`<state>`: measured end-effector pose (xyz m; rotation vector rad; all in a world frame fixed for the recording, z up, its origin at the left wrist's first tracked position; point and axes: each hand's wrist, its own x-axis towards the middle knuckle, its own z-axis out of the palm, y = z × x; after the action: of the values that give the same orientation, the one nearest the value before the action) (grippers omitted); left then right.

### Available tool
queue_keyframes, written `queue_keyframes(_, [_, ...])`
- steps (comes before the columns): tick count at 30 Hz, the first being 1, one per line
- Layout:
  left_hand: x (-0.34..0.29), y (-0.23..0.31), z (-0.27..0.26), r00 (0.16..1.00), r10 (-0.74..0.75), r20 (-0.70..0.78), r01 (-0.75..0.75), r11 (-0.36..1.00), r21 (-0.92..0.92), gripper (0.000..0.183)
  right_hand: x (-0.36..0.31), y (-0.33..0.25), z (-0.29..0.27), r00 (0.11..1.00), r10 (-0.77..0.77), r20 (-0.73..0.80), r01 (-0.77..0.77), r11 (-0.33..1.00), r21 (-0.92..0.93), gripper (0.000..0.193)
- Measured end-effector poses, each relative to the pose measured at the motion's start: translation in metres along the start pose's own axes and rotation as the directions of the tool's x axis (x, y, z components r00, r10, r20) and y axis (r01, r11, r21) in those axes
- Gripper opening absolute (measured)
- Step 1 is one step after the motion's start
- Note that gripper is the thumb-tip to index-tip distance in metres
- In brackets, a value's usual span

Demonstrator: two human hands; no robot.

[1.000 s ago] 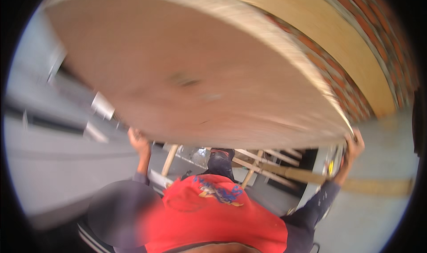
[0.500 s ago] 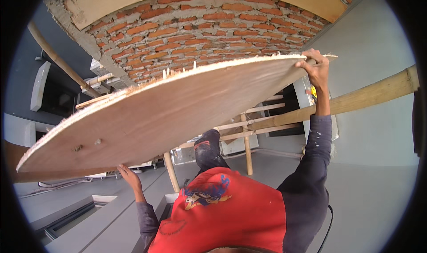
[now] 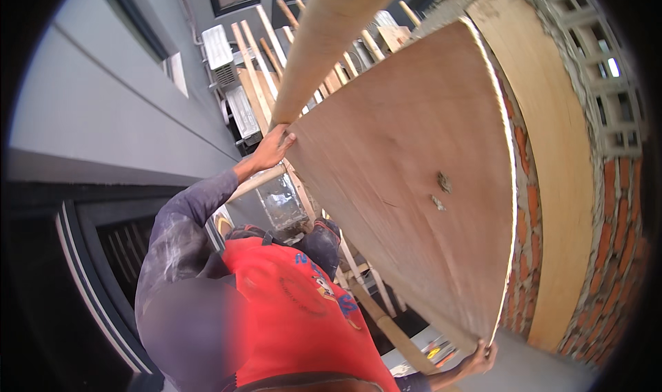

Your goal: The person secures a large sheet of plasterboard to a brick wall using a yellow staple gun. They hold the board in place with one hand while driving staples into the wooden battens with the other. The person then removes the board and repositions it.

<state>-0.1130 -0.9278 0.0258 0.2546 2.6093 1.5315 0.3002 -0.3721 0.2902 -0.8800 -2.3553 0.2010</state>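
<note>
A large plywood sheet [image 3: 407, 151] with one curved, rough-cut edge stands tilted in front of me, to the right of my body. Two small knots or lumps show on its brown face. My left hand [image 3: 271, 149] grips the sheet's left corner, right beside a thick bamboo pole [image 3: 327, 40]. At the sheet's lower right corner, my right hand [image 3: 478, 359] is wrapped round the edge. Its fingers are partly behind the board.
Rough brickwork [image 3: 610, 233] with a curved plywood strip [image 3: 552, 157] rises at the right. Beyond the pole are wooden slats [image 3: 255, 61] and air-conditioner units [image 3: 219, 51]. A grey wall [image 3: 117, 102] runs along the left. Another bamboo pole [image 3: 393, 330] lies below the sheet.
My view has swung round to the left. The sheet now stands more upright, at my right side. My left hand has come up to its corner by the pole; my right hand still holds its end.
</note>
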Motion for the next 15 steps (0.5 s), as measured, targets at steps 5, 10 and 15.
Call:
queue_keyframes(5, [-0.005,-0.009,0.001,0.998,0.044,-0.052,-0.043,0.999,0.014,0.06,-0.023,-0.084,-0.012,0.973,-0.069,-0.22,0.112,0.976,0.189,0.038])
queue_keyframes(10, [-0.014,-0.021,-0.008,0.999,0.044,-0.032,-0.045,0.999,-0.026,0.062,-0.056,-0.086,-0.042,0.977,-0.02,-0.211,0.037,0.996,0.076,0.039])
queue_keyframes(15, [-0.012,-0.043,-0.006,0.998,0.0,-0.055,-0.001,1.0,-0.028,0.059,-0.085,-0.093,-0.043,0.961,-0.141,-0.237,0.13,0.99,-0.058,0.041])
